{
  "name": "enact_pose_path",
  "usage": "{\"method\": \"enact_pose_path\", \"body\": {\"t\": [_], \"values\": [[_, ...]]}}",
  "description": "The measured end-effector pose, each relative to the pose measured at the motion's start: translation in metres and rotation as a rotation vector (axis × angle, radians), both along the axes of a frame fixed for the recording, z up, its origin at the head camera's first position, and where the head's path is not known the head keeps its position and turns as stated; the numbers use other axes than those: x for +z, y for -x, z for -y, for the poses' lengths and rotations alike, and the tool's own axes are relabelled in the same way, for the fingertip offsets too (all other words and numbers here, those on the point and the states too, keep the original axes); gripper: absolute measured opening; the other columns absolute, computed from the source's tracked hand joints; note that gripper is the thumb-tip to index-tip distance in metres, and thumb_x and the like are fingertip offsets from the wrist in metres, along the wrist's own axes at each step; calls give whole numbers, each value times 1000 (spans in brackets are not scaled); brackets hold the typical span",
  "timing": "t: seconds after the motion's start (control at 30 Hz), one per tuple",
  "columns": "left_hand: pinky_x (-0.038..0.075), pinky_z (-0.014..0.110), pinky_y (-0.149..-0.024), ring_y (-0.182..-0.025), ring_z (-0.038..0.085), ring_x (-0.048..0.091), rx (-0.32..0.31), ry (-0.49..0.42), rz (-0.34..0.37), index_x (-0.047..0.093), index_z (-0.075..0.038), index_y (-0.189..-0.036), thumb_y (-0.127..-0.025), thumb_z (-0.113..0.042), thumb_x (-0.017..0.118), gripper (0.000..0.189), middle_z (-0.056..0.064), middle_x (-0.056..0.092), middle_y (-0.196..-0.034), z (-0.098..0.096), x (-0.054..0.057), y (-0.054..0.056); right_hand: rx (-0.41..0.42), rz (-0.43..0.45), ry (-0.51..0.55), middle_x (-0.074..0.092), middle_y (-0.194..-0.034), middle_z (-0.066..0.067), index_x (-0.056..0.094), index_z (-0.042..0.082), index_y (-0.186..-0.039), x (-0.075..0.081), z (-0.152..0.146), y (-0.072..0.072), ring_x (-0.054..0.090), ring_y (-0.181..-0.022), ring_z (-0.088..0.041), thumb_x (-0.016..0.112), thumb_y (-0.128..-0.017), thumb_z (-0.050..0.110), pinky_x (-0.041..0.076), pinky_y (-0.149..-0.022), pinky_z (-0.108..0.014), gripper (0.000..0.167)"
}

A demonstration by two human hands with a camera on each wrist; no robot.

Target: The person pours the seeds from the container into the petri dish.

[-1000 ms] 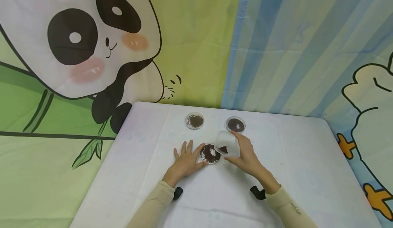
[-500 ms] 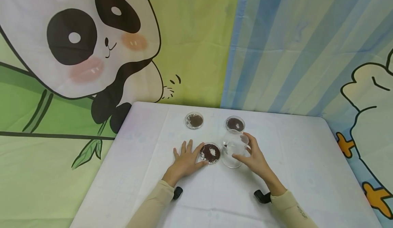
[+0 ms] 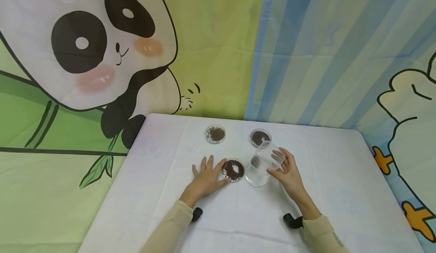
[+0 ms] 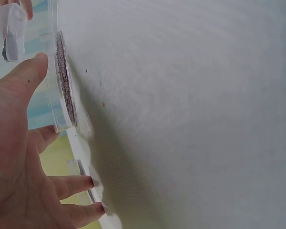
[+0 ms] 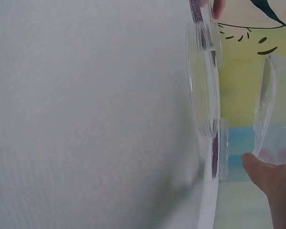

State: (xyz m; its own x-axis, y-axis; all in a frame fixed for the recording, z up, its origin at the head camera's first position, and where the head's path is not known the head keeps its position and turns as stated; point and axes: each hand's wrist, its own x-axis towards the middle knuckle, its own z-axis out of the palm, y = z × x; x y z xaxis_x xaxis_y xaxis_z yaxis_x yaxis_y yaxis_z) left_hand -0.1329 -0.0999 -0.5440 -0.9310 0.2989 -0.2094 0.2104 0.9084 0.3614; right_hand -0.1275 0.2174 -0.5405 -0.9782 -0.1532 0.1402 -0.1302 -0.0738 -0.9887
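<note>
My left hand (image 3: 206, 181) lies on the table with its fingers spread. Its straight thumb and index finger touch opposite sides of a clear petri dish (image 3: 233, 171) filled with dark soil and white granules. My right hand (image 3: 288, 176) grips a clear plastic cup (image 3: 271, 156), tilted with its mouth toward the left. Some dark soil shows inside the cup in the left wrist view. Beneath the cup stands a petri dish (image 3: 257, 182) with no soil visible in it; the cup hides part of it. In the right wrist view my thumb (image 5: 263, 175) presses the cup's side.
Two more soil-filled petri dishes stand at the back, a left one (image 3: 215, 134) and a right one (image 3: 259, 136), the latter partly behind the cup. A white cloth covers the table (image 3: 327, 177). Printed curtains hang behind it.
My right hand has carried the tilted cup rightward, from beside the left hand's dish to above the dish without soil. My left hand has stayed in place.
</note>
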Motion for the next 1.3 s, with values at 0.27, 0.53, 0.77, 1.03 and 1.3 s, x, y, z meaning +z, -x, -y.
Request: {"method": "enact_pose_path", "body": {"t": [0.27,0.53,0.77,1.03,1.3], "values": [[5,78,-105,-148,48,5,3,-13,5,25,-36,-159,-91,-70,53,81,23,13,-163,0,0,0,-68,-29,3,27,-156,-22,16,9,-157,4,-13,-1,24,-145,-40,72,-86,-9,33,-112,-39,92],[4,78,-105,-148,48,4,1,-12,10,23,-37,-160,-91,-71,51,82,22,12,-164,0,-2,0,-223,-22,-88,29,-153,-22,13,12,-159,11,-32,0,28,-143,-38,76,-85,-7,31,-113,-40,98],[4,79,-105,-148,48,4,1,-15,7,23,-37,-160,-91,-71,51,81,22,12,-164,0,-2,0,-442,31,-144,28,-155,-16,15,12,-158,17,-49,5,28,-145,-36,80,-83,-2,28,-115,-47,101],[4,78,-105,-148,48,5,-2,-12,2,23,-37,-160,-91,-72,51,82,23,12,-164,1,-3,0,-624,92,-143,25,-155,-13,16,16,-156,16,-67,13,28,-145,-32,83,-82,7,25,-117,-43,101],[4,79,-105,-148,49,6,0,-26,-7,25,-36,-159,-91,-70,53,81,23,13,-163,1,-4,0,-758,204,-208,27,-154,-10,14,19,-155,14,-83,20,28,-142,-28,84,-82,24,32,-112,-44,101]]}}
